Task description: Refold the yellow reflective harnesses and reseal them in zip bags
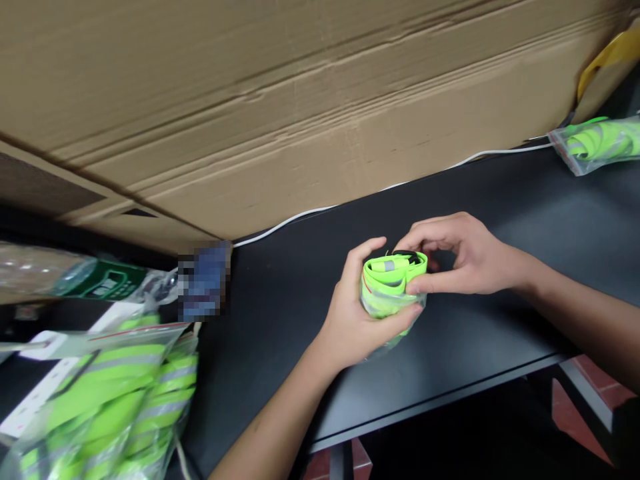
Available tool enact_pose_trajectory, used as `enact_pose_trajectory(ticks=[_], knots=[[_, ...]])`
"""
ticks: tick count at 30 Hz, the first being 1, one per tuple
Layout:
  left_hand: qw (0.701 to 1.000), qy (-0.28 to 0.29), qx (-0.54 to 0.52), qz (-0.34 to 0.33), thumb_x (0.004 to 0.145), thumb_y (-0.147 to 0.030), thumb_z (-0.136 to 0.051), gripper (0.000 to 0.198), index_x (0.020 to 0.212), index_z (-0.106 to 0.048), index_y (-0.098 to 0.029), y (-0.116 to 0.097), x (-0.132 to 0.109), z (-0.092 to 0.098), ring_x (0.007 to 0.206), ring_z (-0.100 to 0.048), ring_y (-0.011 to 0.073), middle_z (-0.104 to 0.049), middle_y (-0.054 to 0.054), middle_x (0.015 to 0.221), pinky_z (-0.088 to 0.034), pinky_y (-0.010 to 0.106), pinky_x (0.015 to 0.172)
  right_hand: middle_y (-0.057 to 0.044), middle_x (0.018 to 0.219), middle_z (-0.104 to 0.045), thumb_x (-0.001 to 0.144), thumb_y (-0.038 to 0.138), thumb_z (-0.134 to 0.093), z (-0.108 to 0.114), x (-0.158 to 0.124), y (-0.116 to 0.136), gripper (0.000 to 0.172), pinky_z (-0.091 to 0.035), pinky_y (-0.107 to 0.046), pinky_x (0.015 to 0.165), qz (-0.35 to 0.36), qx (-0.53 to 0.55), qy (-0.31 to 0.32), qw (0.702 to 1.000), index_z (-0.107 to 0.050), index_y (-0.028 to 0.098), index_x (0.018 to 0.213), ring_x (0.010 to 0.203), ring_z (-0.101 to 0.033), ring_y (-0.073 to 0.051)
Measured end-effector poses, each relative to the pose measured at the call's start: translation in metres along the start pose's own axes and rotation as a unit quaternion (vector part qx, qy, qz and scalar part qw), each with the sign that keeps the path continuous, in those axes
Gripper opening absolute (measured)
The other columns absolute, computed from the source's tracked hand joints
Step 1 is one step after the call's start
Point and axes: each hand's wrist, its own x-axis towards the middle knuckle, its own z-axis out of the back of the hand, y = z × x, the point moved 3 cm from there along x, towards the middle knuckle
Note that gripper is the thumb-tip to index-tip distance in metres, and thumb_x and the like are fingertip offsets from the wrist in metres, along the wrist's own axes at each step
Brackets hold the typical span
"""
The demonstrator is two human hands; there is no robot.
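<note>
A rolled neon-green reflective strap (395,275) sits partly inside a clear plastic bag (390,308), held above the black table. My left hand (353,307) wraps round the bag from the left, thumb in front and fingers behind. From the right, my right hand (457,257) pinches the strap roll at its upper edge, thumb in front. Grey reflective patches and a black piece show at the roll's top. Part of the roll's lower end is hidden by the left thumb.
Several bagged green straps (115,393) lie at the left by a white power strip (37,393). A green-labelled plastic bottle (100,279) lies behind them. Another bagged strap (600,143) is at the far right. A cardboard wall (320,133) and white cable (295,217) border the black table (270,300).
</note>
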Motion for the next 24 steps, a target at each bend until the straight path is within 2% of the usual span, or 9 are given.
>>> enact_pose_trajectory(ticks=[2,5,9,13,16,20,24], knots=[[0.999,-0.016,0.025,-0.016,0.070,-0.024,-0.087,0.081,0.139,-0.045,-0.023,-0.003,0.000,0.001,0.090,-0.072,0.0205,-0.070,0.004,0.107,-0.061,0.031,0.077,0.001,0.077,-0.063,0.078,0.031,-0.083,0.001,0.001,0.007,0.028,-0.046,-0.023,0.059,0.033,-0.079,0.001,0.996,-0.071,0.016,0.099,0.065,-0.052,-0.010],[0.996,-0.033,0.062,-0.056,0.068,-0.023,-0.088,0.087,0.142,-0.043,-0.023,-0.008,-0.001,0.004,0.088,-0.073,0.0193,-0.069,0.004,0.106,-0.060,0.027,0.072,0.000,0.084,-0.065,0.079,0.031,-0.082,0.001,0.001,0.018,0.025,-0.048,-0.030,0.072,0.106,-0.149,-0.002,0.983,-0.071,0.018,0.097,0.077,-0.054,-0.013],[0.984,-0.011,0.108,-0.144,0.073,-0.025,-0.087,0.093,0.150,-0.035,-0.026,-0.010,-0.005,0.006,0.093,-0.073,0.0205,-0.069,0.007,0.115,-0.062,0.031,0.079,-0.005,0.101,-0.058,0.083,0.036,-0.079,-0.003,-0.001,0.027,0.020,-0.047,-0.037,0.081,0.145,-0.249,-0.016,0.957,-0.074,0.023,0.097,0.094,-0.052,-0.019],[0.952,0.013,0.181,-0.247,0.083,-0.026,-0.079,0.087,0.155,-0.030,-0.025,-0.005,-0.004,0.004,0.109,-0.069,0.0254,-0.066,0.012,0.127,-0.059,0.042,0.094,-0.009,0.114,-0.062,0.087,0.030,-0.073,-0.010,-0.007,0.032,0.010,-0.047,-0.042,0.088,0.188,-0.383,-0.018,0.904,-0.073,0.021,0.087,0.110,-0.053,-0.025],[0.931,0.040,0.198,-0.305,0.089,-0.023,-0.072,0.078,0.154,-0.031,-0.020,-0.001,-0.001,0.000,0.115,-0.065,0.0260,-0.066,0.014,0.125,-0.057,0.046,0.099,-0.010,0.115,-0.068,0.092,0.028,-0.067,-0.013,-0.012,0.029,0.014,-0.048,-0.044,0.088,0.249,-0.457,-0.027,0.853,-0.072,0.018,0.084,0.111,-0.059,-0.027],[0.916,0.069,0.222,-0.328,0.088,-0.009,-0.068,0.077,0.154,-0.030,-0.014,0.002,-0.001,-0.005,0.110,-0.064,0.0255,-0.066,0.015,0.117,-0.053,0.053,0.101,-0.011,0.115,-0.072,0.098,0.031,-0.060,-0.015,-0.015,0.019,0.022,-0.052,-0.042,0.086,0.323,-0.469,-0.015,0.822,-0.071,0.015,0.088,0.108,-0.065,-0.025],[0.913,0.086,0.239,-0.320,0.085,-0.003,-0.068,0.088,0.158,-0.022,-0.019,0.006,-0.004,-0.002,0.119,-0.062,0.0269,-0.066,0.014,0.120,-0.049,0.055,0.106,-0.010,0.128,-0.069,0.098,0.020,-0.058,-0.016,-0.016,0.009,0.012,-0.053,-0.041,0.092,0.339,-0.478,-0.012,0.810,-0.070,0.017,0.097,0.121,-0.062,-0.022]])
